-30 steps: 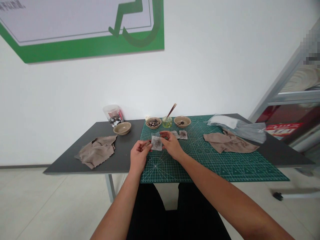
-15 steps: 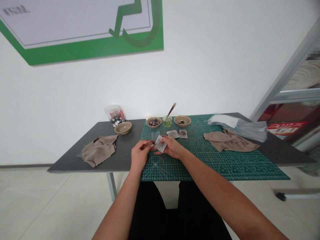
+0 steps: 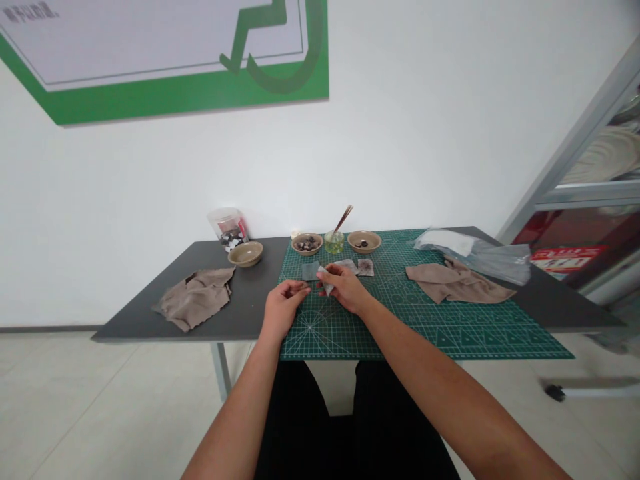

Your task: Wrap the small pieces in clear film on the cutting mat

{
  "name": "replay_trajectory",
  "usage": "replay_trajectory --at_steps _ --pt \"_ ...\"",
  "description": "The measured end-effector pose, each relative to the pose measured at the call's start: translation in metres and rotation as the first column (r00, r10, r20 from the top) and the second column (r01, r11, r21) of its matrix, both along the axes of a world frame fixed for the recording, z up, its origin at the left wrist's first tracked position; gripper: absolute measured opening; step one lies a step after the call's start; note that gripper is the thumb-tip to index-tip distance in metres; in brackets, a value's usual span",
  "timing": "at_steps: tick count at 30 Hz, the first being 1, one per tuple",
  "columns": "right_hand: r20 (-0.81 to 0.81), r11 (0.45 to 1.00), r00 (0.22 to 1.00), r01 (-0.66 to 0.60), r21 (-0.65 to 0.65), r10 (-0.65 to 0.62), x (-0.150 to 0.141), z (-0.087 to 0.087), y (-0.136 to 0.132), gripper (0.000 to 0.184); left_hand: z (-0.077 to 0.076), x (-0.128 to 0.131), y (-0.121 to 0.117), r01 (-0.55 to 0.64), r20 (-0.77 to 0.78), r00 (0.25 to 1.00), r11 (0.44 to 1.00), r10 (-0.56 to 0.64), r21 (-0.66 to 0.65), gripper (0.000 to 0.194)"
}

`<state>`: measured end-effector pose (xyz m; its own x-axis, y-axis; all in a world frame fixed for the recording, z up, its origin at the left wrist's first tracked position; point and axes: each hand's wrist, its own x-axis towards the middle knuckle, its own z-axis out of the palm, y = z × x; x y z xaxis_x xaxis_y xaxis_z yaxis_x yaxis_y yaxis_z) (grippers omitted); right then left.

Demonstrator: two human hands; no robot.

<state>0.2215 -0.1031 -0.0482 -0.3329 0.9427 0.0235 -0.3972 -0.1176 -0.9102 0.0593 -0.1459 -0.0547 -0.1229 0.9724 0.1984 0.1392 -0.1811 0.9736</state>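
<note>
Over the green cutting mat (image 3: 400,327), my right hand (image 3: 350,291) pinches a small greyish-white patterned square (image 3: 328,288) that looks like paper or thin cloth; it is tilted, almost edge-on. To its left, my left hand (image 3: 283,307) is closed, thumb against fingertips. Whatever it may hold is too small to make out. A translucent pale square (image 3: 310,271) lies on the mat just beyond my fingers. Behind my right hand are another greyish square (image 3: 347,266), partly covered, and a square with a dark spot (image 3: 366,267).
Along the back stand a bowl of dark pieces (image 3: 307,244), a glass jar with brown sticks (image 3: 335,243) and a bowl (image 3: 365,242) with few pieces. Left are a bowl (image 3: 245,254), a plastic tub (image 3: 228,228) and brown cloth (image 3: 197,300). Right are another cloth (image 3: 457,282) and plastic bag (image 3: 483,253).
My right hand has tipped the greyish square from facing me to nearly edge-on and moved slightly right. A gap has opened between it and my left hand.
</note>
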Motion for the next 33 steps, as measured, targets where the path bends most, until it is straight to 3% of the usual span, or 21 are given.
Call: replay_trajectory --at_steps 9,16,24,33 --pt "0.098 0.994 0.991 0.086 0.069 -0.092 0.000 -0.007 0.007 0.027 -0.003 -0.001 0.003 0.028 -0.049 0.998 0.999 -0.026 0.025 0.021" --pt "-0.038 0.998 0.999 0.028 -0.060 -0.031 0.000 -0.006 0.004 0.037 -0.003 0.000 0.004 0.033 -0.053 0.998 0.999 -0.032 0.016 0.020" --pt "0.024 0.999 0.999 -0.025 0.024 0.024 0.000 -0.006 0.002 0.040 -0.002 0.000 0.003 0.004 -0.114 0.993 1.000 -0.003 0.004 0.022" --pt "0.117 0.978 0.991 0.032 0.208 -0.058 -0.005 -0.013 0.002 0.041 -0.004 0.002 0.003 0.015 -0.164 0.986 1.000 -0.016 -0.008 0.020"
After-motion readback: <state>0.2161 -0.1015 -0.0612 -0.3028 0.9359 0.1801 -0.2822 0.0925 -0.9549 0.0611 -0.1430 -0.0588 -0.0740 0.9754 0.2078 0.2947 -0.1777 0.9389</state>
